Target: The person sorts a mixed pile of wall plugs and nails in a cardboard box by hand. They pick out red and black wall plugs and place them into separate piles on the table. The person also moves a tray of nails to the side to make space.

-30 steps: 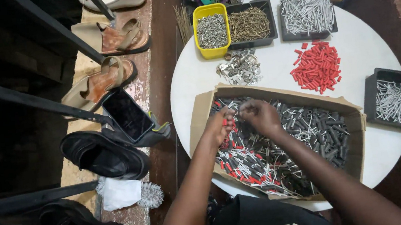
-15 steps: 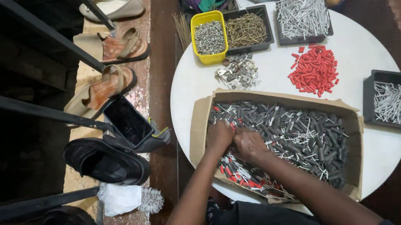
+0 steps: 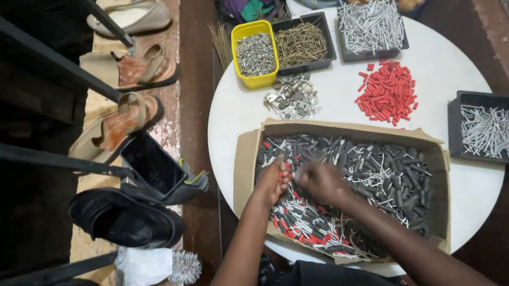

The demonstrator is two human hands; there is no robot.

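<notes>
An open cardboard box on a round white table holds a mix of grey plugs, red plugs and nails. My left hand is inside the box near its left side, closed around a few red plugs. Just to its right, my right hand reaches down into the mix with fingers curled; what it touches is hidden.
A pile of red plugs and a small heap of metal brackets lie on the table. A yellow tub and black trays hold screws and nails. Shoes and sandals lie left, on the floor.
Both hands have stayed in the left part of the box, shifting down and closer together among the pieces. The view has tilted slightly.
</notes>
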